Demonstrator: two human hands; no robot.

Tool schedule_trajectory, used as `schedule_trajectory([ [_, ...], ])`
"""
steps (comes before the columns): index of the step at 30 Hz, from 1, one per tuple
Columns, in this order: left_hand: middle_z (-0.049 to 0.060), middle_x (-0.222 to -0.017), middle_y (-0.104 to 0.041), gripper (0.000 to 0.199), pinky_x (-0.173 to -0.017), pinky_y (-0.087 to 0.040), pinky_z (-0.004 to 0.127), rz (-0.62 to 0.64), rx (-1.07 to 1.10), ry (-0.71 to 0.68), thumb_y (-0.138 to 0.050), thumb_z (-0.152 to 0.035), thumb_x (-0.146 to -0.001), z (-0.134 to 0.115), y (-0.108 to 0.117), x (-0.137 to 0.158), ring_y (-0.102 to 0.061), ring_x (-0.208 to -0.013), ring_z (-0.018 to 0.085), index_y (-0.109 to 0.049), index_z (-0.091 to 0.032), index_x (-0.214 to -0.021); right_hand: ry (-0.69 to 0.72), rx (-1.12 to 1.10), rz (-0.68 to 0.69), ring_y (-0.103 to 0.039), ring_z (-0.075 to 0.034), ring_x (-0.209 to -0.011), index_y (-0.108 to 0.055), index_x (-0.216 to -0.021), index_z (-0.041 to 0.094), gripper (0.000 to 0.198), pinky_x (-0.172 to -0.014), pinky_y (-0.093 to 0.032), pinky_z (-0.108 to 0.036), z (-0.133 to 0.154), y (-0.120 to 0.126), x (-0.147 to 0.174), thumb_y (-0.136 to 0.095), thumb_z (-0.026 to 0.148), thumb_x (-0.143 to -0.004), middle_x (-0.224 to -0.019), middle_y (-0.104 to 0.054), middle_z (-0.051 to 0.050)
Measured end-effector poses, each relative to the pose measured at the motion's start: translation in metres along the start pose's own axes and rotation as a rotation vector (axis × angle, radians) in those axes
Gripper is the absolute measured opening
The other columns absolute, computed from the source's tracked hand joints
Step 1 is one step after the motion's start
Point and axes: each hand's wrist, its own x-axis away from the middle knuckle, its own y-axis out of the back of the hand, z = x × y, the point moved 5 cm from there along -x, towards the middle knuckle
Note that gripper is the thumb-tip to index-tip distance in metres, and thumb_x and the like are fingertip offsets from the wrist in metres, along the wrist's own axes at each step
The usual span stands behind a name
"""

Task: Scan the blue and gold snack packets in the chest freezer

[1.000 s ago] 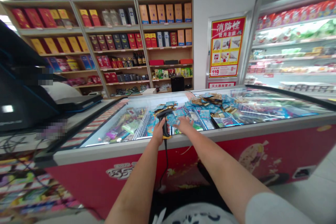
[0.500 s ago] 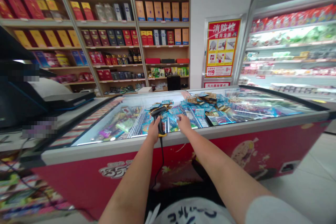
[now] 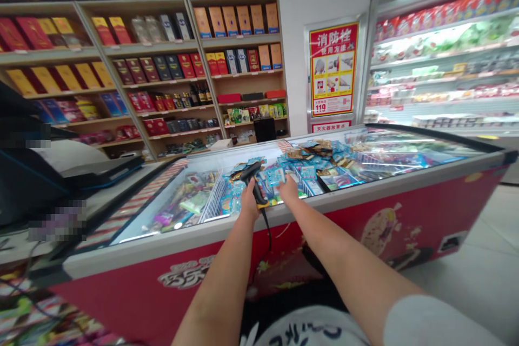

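Observation:
My left hand (image 3: 248, 201) is wrapped round the handle of a black and yellow barcode scanner (image 3: 250, 172), whose cord hangs down in front of the freezer. The scanner's head points away from me, over the glass top. Just right of it, my right hand (image 3: 289, 191) pinches the edge of a small light-blue packet (image 3: 275, 176); its fingertips are partly hidden. Beyond both hands, a pile of blue and brown packets (image 3: 314, 152) lies on the chest freezer (image 3: 348, 194). A smaller heap of similar packets sits behind the scanner.
White wire baskets (image 3: 214, 197) with bagged goods show through the freezer glass. A counter with a dark till machine (image 3: 32, 167) stands at the left. Shelves of boxed goods (image 3: 148, 69) line the back wall, and a lit chiller (image 3: 441, 73) stands at the right.
My view has turned slightly right. The scanner has tilted and moved closer to my right hand. The blue packet at my right fingertips now faces up more plainly.

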Motion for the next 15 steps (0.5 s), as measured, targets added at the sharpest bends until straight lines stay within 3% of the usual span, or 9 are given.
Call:
schedule_trajectory([
  [6, -0.002, -0.057, -0.059, 0.052, -0.041, -0.042, 0.022, 0.025, -0.131, -0.029, -0.073, -0.061, -0.061, 0.01, -0.008, 0.005, -0.053, -0.043, 0.01, -0.057, -0.015, -0.079, -0.059, -0.155, 0.01, -0.064, -0.015, -0.06, -0.062, -0.106, 0.013, 0.025, -0.062, -0.048, -0.025, -0.007, -0.001, -0.005, -0.045, 0.018, -0.088, -0.076, -0.066, -0.004],
  [15, -0.001, -0.056, -0.057, 0.048, -0.041, -0.043, 0.024, 0.224, -0.385, 0.077, -0.074, -0.058, -0.062, 0.011, -0.016, 0.019, -0.052, -0.042, 0.01, -0.056, -0.016, -0.075, 0.011, -0.097, -0.073, -0.062, -0.017, -0.067, -0.064, -0.098, 0.014, 0.023, -0.068, -0.045, -0.026, -0.009, 0.002, -0.006, -0.046, 0.014, -0.085, -0.077, -0.067, -0.005],
])
